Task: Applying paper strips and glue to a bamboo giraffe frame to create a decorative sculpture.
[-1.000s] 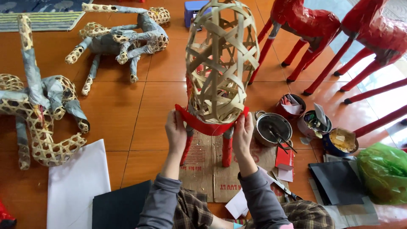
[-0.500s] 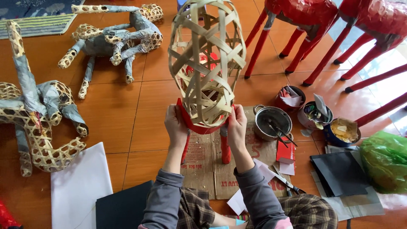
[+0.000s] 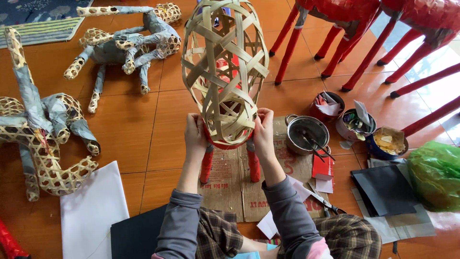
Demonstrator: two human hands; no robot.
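At the centre of the floor, a woven bamboo frame (image 3: 224, 67) stands upright on short red legs (image 3: 206, 164) over a sheet of cardboard (image 3: 239, 187). Left hand (image 3: 195, 136) clasps the frame's lower rim at its 8 o'clock side, fingers curled on the red-papered edge. Right hand (image 3: 264, 129) grips the same rim at 4 o'clock, thumb pressed against the bamboo strips. Both hands are closed on the frame, holding it between them.

Just at 3 o'clock from the right hand sits a metal pot (image 3: 306, 134) with brushes in it, and further out at 3 o'clock are small tubs (image 3: 357, 123). Scissors (image 3: 326, 201) lie at 5 o'clock, beside black paper (image 3: 383, 189) and a green bag (image 3: 435, 175). Grey-papered bamboo figures (image 3: 127, 41) lie at 10 o'clock, well apart. Red figures (image 3: 335, 14) stand at 1 o'clock. White paper (image 3: 91, 211) lies at 8 o'clock.
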